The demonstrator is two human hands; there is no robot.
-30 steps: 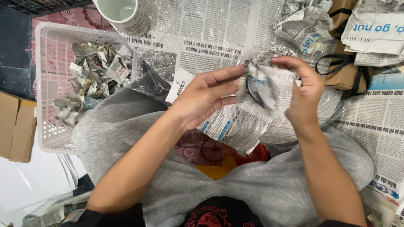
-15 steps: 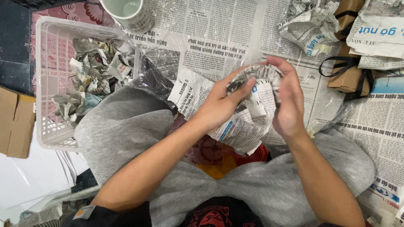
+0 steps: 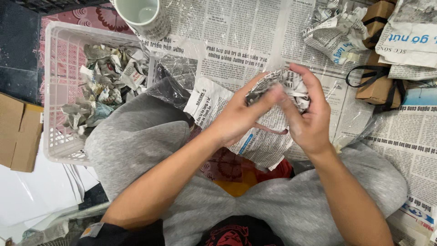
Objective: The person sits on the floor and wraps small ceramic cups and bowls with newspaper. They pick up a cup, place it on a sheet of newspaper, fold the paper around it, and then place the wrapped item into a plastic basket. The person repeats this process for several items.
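Observation:
Both hands close around a crumpled newspaper bundle (image 3: 287,85) held above my lap. My left hand (image 3: 241,114) presses its fingers against the bundle's left side. My right hand (image 3: 309,116) cups it from the right, with fingers curled over the top. More newspaper sheet (image 3: 264,143) hangs down below the bundle onto my grey trousers. What the paper wraps is hidden.
A white plastic basket (image 3: 57,91) at the left holds several crumpled newspaper wads. A white mug (image 3: 142,14) stands at the top. Brown paper bags with black handles (image 3: 378,86) and more crumpled newspaper (image 3: 334,38) lie at the upper right. Flat cardboard (image 3: 16,136) lies at the far left.
The bundle has become tighter and rounder as both hands squeezed the paper. The hands shifted slightly closer together around it.

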